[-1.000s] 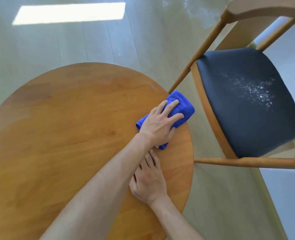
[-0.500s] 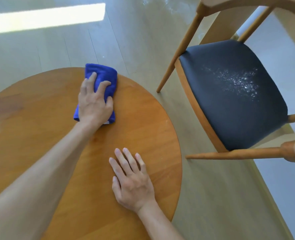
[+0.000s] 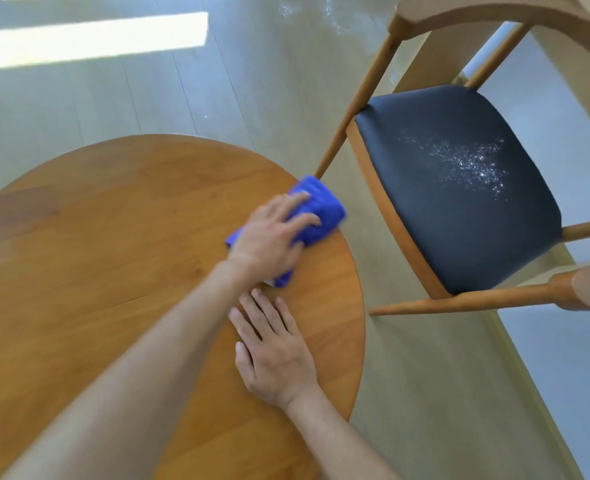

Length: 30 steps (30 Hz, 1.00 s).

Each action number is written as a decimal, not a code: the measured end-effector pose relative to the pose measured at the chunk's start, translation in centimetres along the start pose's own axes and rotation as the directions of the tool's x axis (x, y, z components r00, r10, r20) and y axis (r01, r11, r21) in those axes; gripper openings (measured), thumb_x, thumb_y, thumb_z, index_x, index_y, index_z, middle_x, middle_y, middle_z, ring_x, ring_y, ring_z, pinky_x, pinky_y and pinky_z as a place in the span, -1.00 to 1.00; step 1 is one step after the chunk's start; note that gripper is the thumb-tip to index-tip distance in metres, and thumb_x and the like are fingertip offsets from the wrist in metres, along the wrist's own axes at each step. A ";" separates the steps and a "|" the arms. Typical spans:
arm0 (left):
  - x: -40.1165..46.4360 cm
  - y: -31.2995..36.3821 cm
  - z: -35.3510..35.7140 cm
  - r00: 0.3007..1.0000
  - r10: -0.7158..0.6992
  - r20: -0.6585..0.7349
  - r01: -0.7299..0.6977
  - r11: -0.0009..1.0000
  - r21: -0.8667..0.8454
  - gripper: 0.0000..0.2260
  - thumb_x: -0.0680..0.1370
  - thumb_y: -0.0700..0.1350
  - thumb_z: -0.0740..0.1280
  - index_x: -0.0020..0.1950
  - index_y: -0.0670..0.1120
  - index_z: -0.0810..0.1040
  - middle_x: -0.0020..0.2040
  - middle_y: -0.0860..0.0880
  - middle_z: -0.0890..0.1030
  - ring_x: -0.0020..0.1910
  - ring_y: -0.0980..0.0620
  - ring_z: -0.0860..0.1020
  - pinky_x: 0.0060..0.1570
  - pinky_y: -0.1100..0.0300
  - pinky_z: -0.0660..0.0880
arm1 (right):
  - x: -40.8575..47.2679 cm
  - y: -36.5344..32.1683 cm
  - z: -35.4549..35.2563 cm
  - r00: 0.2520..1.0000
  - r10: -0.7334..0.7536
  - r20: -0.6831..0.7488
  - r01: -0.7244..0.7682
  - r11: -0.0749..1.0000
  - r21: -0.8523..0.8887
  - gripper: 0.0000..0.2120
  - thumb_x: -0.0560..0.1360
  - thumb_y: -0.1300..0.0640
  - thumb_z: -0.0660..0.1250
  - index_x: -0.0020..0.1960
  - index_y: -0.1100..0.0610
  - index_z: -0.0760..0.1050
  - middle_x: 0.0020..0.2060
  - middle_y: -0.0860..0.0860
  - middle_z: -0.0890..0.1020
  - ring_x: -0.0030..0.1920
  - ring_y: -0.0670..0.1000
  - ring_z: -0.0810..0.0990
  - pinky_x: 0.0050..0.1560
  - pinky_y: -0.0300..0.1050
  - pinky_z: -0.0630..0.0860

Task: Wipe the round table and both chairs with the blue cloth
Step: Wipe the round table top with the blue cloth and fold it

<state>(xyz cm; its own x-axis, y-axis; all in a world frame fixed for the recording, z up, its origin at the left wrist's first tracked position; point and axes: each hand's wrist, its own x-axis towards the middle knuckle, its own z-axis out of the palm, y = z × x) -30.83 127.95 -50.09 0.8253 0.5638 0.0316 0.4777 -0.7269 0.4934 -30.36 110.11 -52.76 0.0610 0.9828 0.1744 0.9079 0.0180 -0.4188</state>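
The round wooden table (image 3: 96, 237) fills the lower left of the head view. A folded blue cloth (image 3: 321, 206) lies at the table's right edge, slightly blurred. My left hand (image 3: 269, 233) presses flat on the cloth with straight fingers, its arm crossing the table from the lower left. My right hand (image 3: 276, 355) rests flat on the tabletop just below it, fingers spread. One wooden chair (image 3: 459, 188) with a dark seat stands to the right of the table. White specks (image 3: 466, 164) are scattered on its seat.
Pale plank flooring surrounds the table, with a bright patch of light (image 3: 92, 39) at the top left. The chair's front leg (image 3: 352, 109) comes down close to the table's right edge. A pale blue floor strip (image 3: 563, 358) runs along the right.
My left hand slid the cloth from the right edge to the far middle of the table, then back to the right edge. My right hand stayed flat on the table.
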 end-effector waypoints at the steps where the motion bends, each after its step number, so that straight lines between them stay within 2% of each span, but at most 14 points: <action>1: -0.8 -2.0 -1.4 0.994 -0.093 -0.061 0.094 0.996 0.008 -0.61 0.48 -0.14 0.35 0.32 -0.03 0.49 0.50 -0.11 0.27 0.46 -0.20 0.22 0.43 -0.05 0.16 | -0.2 0.2 0.3 1.000 -0.004 0.016 0.005 1.000 -0.022 -0.56 0.52 0.08 0.25 0.39 0.11 0.45 0.46 0.07 0.37 0.51 0.05 0.24 0.48 0.12 0.21; 5: -6.5 -8.0 -4.7 0.872 -0.438 -0.220 0.450 0.893 0.005 -0.62 0.50 -0.16 0.37 0.32 -0.05 0.48 0.51 -0.12 0.24 0.44 -0.21 0.22 0.40 -0.05 0.17 | -0.3 -0.1 -0.1 0.996 -0.025 0.083 0.030 0.998 -0.054 -0.55 0.53 0.07 0.22 0.41 0.11 0.44 0.46 0.08 0.36 0.51 0.07 0.24 0.44 0.16 0.26; 8: -8.9 -7.9 -4.5 0.802 -0.534 -0.266 0.550 0.835 -0.020 -0.63 0.53 -0.13 0.32 0.34 -0.02 0.43 0.53 -0.08 0.18 0.47 -0.19 0.16 0.41 -0.06 0.14 | -0.8 -0.9 -0.6 0.993 0.035 0.111 -0.023 0.994 -0.106 -0.55 0.54 0.06 0.22 0.42 0.10 0.42 0.47 0.09 0.35 0.51 0.10 0.23 0.42 0.19 0.28; 11: -8.6 -5.9 -3.5 0.764 -0.583 -0.275 0.595 0.802 -0.046 -0.64 0.56 -0.12 0.28 0.36 -0.01 0.40 0.54 -0.10 0.12 0.49 -0.18 0.10 0.43 -0.06 0.09 | -4.6 -3.0 -0.6 0.985 0.113 0.129 -0.106 0.992 -0.063 -0.52 0.54 0.03 0.21 0.45 0.06 0.36 0.51 0.09 0.27 0.54 0.11 0.12 0.47 0.21 0.19; 13: -8.3 -3.6 -2.5 0.792 -0.548 -0.269 0.563 0.826 -0.027 -0.64 0.56 -0.12 0.28 0.37 -0.04 0.41 0.54 -0.13 0.13 0.49 -0.20 0.10 0.44 -0.09 0.10 | -7.8 -4.3 -0.8 0.981 0.121 0.148 -0.117 0.992 -0.039 -0.50 0.53 0.00 0.21 0.46 0.02 0.33 0.53 0.07 0.22 0.55 0.10 0.08 0.48 0.23 0.16; 16: -8.3 1.6 0.4 0.890 -0.402 -0.216 0.417 0.908 0.028 -0.63 0.54 -0.13 0.32 0.35 -0.09 0.46 0.53 -0.17 0.18 0.49 -0.25 0.14 0.46 -0.11 0.12 | -10.4 -5.0 -0.8 0.975 0.142 0.170 -0.126 0.987 -0.102 -0.48 0.51 -0.03 0.22 0.46 0.00 0.33 0.53 0.06 0.23 0.54 0.10 0.14 0.44 0.26 0.19; 19: -8.5 8.6 3.8 0.989 -0.132 -0.073 0.133 0.991 0.013 -0.65 0.51 -0.12 0.33 0.31 -0.05 0.50 0.51 -0.15 0.25 0.48 -0.26 0.20 0.42 -0.12 0.20 | -10.8 -5.0 -0.7 0.975 0.153 0.163 -0.133 0.983 -0.127 -0.55 0.49 -0.01 0.26 0.36 0.04 0.47 0.42 0.05 0.43 0.46 0.11 0.32 0.49 0.17 0.18; 20: -8.6 10.6 5.0 1.000 0.000 -0.020 0.000 1.000 0.008 -0.66 0.49 -0.13 0.35 0.27 -0.04 0.53 0.49 -0.15 0.29 0.45 -0.27 0.25 0.39 -0.12 0.25 | -10.8 -5.0 -0.7 0.975 0.152 0.159 -0.134 0.984 -0.121 -0.55 0.49 -0.01 0.27 0.37 0.06 0.47 0.41 0.07 0.44 0.45 0.11 0.34 0.51 0.12 0.13; 22: -8.9 13.0 6.6 0.967 0.232 0.103 -0.238 0.970 0.057 -0.68 0.48 -0.10 0.34 0.24 -0.01 0.54 0.48 -0.12 0.32 0.44 -0.26 0.28 0.37 -0.09 0.27 | -10.8 -4.9 -0.4 0.973 0.147 0.177 -0.121 0.981 -0.153 -0.47 0.54 -0.06 0.25 0.48 0.05 0.33 0.48 0.10 0.33 0.50 0.13 0.23 0.50 0.06 0.08; 24: -8.9 13.1 7.0 0.925 0.320 0.206 -0.345 0.934 0.095 -0.69 0.54 -0.06 0.25 0.29 0.05 0.48 0.53 -0.07 0.23 0.48 -0.19 0.20 0.42 -0.04 0.17 | -10.9 -4.8 -0.3 0.971 0.157 0.180 -0.131 0.980 -0.150 -0.46 0.55 -0.07 0.23 0.50 0.04 0.29 0.50 0.10 0.28 0.53 0.12 0.17 0.49 0.06 0.11; 27: -9.4 10.1 5.6 0.948 0.272 0.164 -0.284 0.957 0.054 -0.66 0.53 -0.11 0.26 0.31 0.02 0.49 0.53 -0.07 0.23 0.48 -0.18 0.21 0.42 -0.03 0.15 | -10.8 -4.7 -0.2 0.976 0.170 0.135 -0.161 0.984 -0.074 -0.57 0.48 0.00 0.28 0.32 0.08 0.49 0.34 0.07 0.50 0.40 0.12 0.33 0.40 0.16 0.30; 28: -9.7 8.4 4.5 0.972 0.201 0.125 -0.206 0.978 0.031 -0.65 0.51 -0.15 0.30 0.30 -0.02 0.51 0.51 -0.09 0.27 0.47 -0.20 0.23 0.42 -0.04 0.16 | -10.8 -4.7 -0.2 0.978 0.167 0.129 -0.157 0.984 -0.082 -0.56 0.49 0.00 0.27 0.34 0.07 0.47 0.34 0.07 0.48 0.41 0.11 0.31 0.41 0.18 0.28; 30: -10.9 4.0 1.7 0.999 0.019 0.045 -0.021 0.999 0.041 -0.64 0.48 -0.20 0.36 0.28 -0.07 0.54 0.48 -0.13 0.31 0.45 -0.24 0.26 0.43 -0.08 0.18 | -10.9 -4.8 -0.1 0.979 0.151 0.137 -0.137 0.985 -0.102 -0.48 0.54 -0.01 0.21 0.49 0.04 0.31 0.49 0.08 0.30 0.53 0.07 0.15 0.52 0.15 0.08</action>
<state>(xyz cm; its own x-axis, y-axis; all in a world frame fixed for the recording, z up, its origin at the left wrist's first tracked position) -37.40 118.22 -49.88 0.8472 0.5313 0.0017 0.4721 -0.7542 0.4565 -35.34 99.25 -52.55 0.1396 0.9901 -0.0146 0.9283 -0.1360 -0.3460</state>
